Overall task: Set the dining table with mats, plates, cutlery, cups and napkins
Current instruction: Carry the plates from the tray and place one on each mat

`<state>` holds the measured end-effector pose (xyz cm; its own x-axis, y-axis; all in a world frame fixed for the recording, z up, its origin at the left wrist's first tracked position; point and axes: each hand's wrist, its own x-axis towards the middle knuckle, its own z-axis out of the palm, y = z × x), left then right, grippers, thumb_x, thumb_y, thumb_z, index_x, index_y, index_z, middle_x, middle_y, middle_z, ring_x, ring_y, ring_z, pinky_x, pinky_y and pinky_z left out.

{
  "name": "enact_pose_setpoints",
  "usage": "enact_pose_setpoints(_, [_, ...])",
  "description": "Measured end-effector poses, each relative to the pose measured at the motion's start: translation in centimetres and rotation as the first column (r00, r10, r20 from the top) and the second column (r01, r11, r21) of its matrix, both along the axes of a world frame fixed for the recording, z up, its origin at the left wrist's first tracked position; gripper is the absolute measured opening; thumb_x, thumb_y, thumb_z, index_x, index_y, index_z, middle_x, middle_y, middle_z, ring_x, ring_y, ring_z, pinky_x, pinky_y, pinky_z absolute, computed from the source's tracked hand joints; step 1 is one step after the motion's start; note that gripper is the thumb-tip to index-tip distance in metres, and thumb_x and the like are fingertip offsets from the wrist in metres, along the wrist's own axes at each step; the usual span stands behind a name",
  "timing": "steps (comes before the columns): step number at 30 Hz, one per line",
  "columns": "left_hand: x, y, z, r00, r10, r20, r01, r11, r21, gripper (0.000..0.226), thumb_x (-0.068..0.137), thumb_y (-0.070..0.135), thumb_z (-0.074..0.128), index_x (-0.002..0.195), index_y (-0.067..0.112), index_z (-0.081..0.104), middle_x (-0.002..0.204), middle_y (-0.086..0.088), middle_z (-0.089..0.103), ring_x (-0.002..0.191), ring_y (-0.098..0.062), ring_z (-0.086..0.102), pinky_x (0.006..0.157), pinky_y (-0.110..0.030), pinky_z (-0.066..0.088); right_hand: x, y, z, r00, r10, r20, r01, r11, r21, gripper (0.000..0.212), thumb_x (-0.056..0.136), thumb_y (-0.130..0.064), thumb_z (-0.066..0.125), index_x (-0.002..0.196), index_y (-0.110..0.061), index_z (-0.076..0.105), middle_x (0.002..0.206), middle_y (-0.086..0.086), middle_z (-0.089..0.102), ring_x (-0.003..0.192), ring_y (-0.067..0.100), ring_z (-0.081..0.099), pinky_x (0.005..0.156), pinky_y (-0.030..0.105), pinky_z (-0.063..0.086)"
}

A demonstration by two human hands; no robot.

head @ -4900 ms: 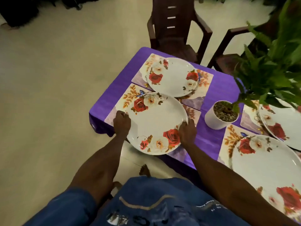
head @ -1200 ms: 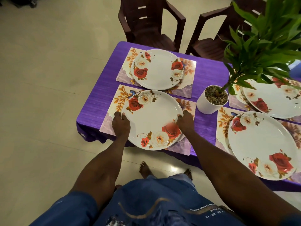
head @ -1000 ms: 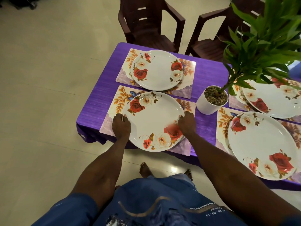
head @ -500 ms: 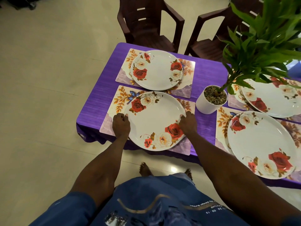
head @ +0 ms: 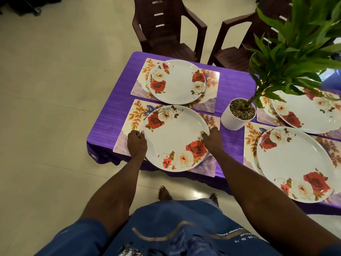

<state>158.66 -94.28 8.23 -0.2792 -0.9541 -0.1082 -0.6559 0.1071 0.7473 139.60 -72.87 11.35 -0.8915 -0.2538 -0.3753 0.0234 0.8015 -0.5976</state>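
Both hands grip the near plate [head: 175,137] (white, with roses) by opposite rims: left hand [head: 137,143] at its left edge, right hand [head: 212,139] at its right. It lies on a floral mat [head: 134,115] at the table's [head: 110,115] corner.

Soft, even indoor light fills the room, moderately bright with no harsh shadows. A small bright glare spot shines on the glossy floor tile [head: 196,194] just below the table's near edge, hinting at a lamp overhead. The white plates look faintly bluish and smooth, with mild sheen. The wide-angle lens bends the chairs [head: 166,30] and the purple tablecloth [head: 110,115] outward toward the edges. The dark far-left corner is murky. Detail looks slightly soft and compressed throughout.
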Motion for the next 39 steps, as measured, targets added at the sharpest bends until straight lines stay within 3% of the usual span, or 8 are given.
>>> enact_pose_setpoints(4, [0.3,0.3,0.3,0.999,-0.007,-0.031,0.007,1.000,0.027,0.038,0.098,0.037,0.054,0.120,0.006,0.054,0.119,-0.011,0.061,0.109,-0.026,0.059,0.092,-0.033,0.048,0.2,0.0,0.1,1.000,-0.016,0.018,0.016,1.000,0.009,0.050,0.095,-0.034,0.061,0.133,-0.007,0.043,0.131,0.012,0.054,0.117,0.031,0.056,0.088,0.040,0.051])
enact_pose_setpoints(10, [0.6,2.0,0.6,0.996,0.085,0.008,-0.084,0.993,-0.085,0.039,0.101,0.034,0.051,0.129,0.008,0.047,0.128,-0.013,0.052,0.113,-0.027,0.055,0.081,-0.027,0.045,2.5,1.0,0.4,0.948,-0.011,-0.317,0.025,0.999,0.039,0.041,0.097,-0.026,0.056,0.127,-0.001,0.045,0.124,0.018,0.049,0.110,0.031,0.052,0.088,0.039,0.048])
enact_pose_setpoints(15, [0.5,3.4,0.6,0.973,0.033,0.227,-0.022,0.998,-0.052,0.044,0.097,0.035,0.054,0.128,0.005,0.045,0.127,-0.016,0.053,0.116,-0.034,0.054,0.095,-0.046,0.048,3.3,2.4,-0.1,0.991,0.027,-0.131,-0.017,0.997,0.077,0.035,0.098,-0.029,0.049,0.123,-0.004,0.051,0.120,0.016,0.055,0.108,0.033,0.057,0.087,0.042,0.049])
enact_pose_setpoints(22, [-0.1,4.1,1.9,0.960,0.057,0.275,-0.068,0.997,0.029,0.055,0.097,0.034,0.054,0.137,0.000,0.041,0.137,-0.022,0.048,0.127,-0.039,0.046,0.104,-0.049,0.040,2.4,4.3,0.8,0.985,0.172,0.034,-0.169,0.983,-0.078,0.036,0.095,-0.032,0.052,0.123,-0.010,0.057,0.121,0.016,0.058,0.112,0.034,0.055,0.088,0.039,0.048])
enact_pose_setpoints(26, [-0.8,8.6,2.8,0.921,0.010,0.389,0.064,0.982,-0.177,0.056,0.099,0.035,0.049,0.142,0.004,0.034,0.144,-0.021,0.039,0.130,-0.038,0.041,0.106,-0.051,0.036,2.4,6.4,1.3,0.981,0.191,-0.044,-0.195,0.977,-0.082,0.037,0.099,-0.027,0.049,0.132,-0.010,0.050,0.131,0.017,0.052,0.120,0.035,0.051,0.094,0.041,0.044])
enact_pose_setpoints(29, [-3.1,14.3,3.1,0.916,-0.218,0.336,0.338,0.871,-0.356,0.047,0.095,0.027,0.055,0.135,0.004,0.047,0.136,-0.021,0.050,0.124,-0.037,0.048,0.101,-0.051,0.039,2.6,10.0,2.4,0.936,0.252,-0.244,-0.253,0.967,0.030,0.032,0.101,-0.015,0.044,0.129,-0.001,0.052,0.130,0.020,0.052,0.120,0.036,0.049,0.096,0.041,0.043])
enact_pose_setpoints(33, [-7.8,23.5,3.5,0.791,-0.530,0.306,0.612,0.695,-0.378,0.038,0.092,0.023,0.057,0.126,0.006,0.054,0.127,-0.016,0.056,0.116,-0.034,0.052,0.096,-0.047,0.043,1.9,16.5,2.9,0.925,0.155,-0.346,-0.154,0.988,0.032,0.027,0.099,-0.017,0.045,0.119,-0.003,0.056,0.119,0.017,0.058,0.107,0.033,0.057,0.087,0.040,0.048])
enact_pose_setpoints(39, [-13.8,36.4,3.4,0.578,-0.771,0.267,0.787,0.441,-0.432,0.040,0.090,0.029,0.041,0.113,0.005,0.062,0.110,-0.017,0.064,0.099,-0.037,0.059,0.085,-0.045,0.047,0.3,29.1,2.8,0.899,0.025,-0.438,0.030,0.993,0.118,0.026,0.092,-0.010,0.049,0.114,0.000,0.059,0.112,0.019,0.061,0.098,0.036,0.058,0.083,0.045,0.045])
